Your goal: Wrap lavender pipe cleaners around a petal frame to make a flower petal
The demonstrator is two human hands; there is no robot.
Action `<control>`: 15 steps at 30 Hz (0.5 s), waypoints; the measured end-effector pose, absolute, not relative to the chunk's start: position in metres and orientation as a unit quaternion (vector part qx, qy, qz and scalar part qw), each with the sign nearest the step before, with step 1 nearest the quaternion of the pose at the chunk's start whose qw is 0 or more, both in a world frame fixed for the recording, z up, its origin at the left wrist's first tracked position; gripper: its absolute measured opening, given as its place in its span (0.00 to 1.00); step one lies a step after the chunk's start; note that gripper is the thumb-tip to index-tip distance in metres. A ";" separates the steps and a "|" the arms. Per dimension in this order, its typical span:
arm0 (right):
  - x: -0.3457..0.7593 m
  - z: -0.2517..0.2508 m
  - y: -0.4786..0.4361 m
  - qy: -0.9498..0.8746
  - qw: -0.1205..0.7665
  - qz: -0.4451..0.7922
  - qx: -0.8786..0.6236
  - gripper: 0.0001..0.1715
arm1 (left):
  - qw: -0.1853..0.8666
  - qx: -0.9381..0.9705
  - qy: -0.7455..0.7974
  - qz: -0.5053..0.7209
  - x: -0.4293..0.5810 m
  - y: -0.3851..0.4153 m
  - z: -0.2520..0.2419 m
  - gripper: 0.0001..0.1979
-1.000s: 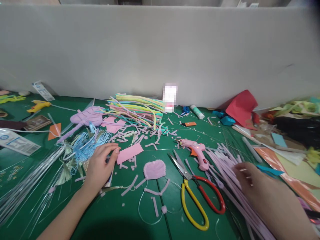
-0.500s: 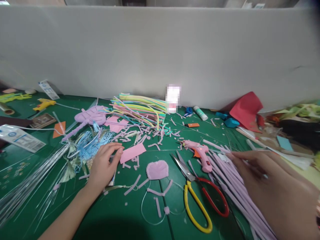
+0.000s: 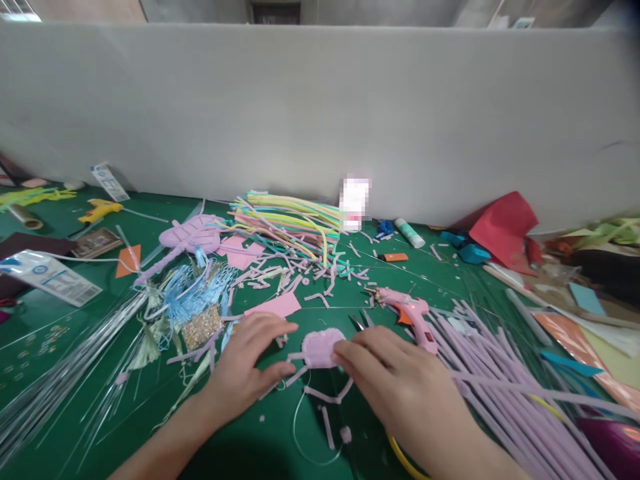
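On the green table, a small fuzzy lilac piece (image 3: 323, 348), flat with a scalloped edge, lies between my two hands. My left hand (image 3: 245, 353) is open at its left side, thumb and fingers apart with nothing between them. My right hand (image 3: 400, 380) is closed at its right edge, fingertips pinched together. From behind that hand a long lilac pipe cleaner (image 3: 540, 388) trails off to the right; the pinch itself is partly hidden. Scissors (image 3: 367, 321) lie mostly covered beneath the right hand. Short bent lilac pieces (image 3: 323, 398) and a loop of clear thread lie nearer me.
A pink glue gun (image 3: 413, 310) and a bundle of lilac pipe cleaners (image 3: 505, 373) lie on the right. Coloured pipe cleaners (image 3: 290, 220), a pink paper (image 3: 275, 305) and blue tassels (image 3: 197, 293) lie further back and left. A grey partition (image 3: 310, 107) stands behind.
My right hand has moved left from the pipe cleaner bundle to the lilac piece, a pipe cleaner trailing with it. My left hand has moved right and down beside the piece.
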State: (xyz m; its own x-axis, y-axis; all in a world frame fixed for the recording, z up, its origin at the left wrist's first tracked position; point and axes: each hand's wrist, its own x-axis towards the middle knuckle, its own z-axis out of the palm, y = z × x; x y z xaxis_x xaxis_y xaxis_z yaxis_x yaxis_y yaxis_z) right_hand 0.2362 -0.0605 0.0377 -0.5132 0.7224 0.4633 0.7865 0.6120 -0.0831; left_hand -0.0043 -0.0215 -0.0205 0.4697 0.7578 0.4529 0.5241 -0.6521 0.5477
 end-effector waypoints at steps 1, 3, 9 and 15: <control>0.231 0.035 -0.059 -0.872 0.234 -0.058 -0.427 0.10 | 0.182 0.842 0.371 0.347 0.000 -0.026 -0.020 0.18; 0.223 0.029 -0.057 -0.878 0.231 -0.039 -0.418 0.09 | 0.206 0.845 0.359 0.338 0.008 -0.033 -0.020 0.10; 0.222 0.021 -0.054 -0.880 0.208 -0.053 -0.423 0.10 | 0.187 0.852 0.359 0.332 0.013 -0.035 -0.019 0.11; 0.244 0.022 -0.056 -0.881 0.197 -0.126 -0.412 0.17 | 0.152 0.841 0.349 0.384 0.008 -0.030 -0.021 0.08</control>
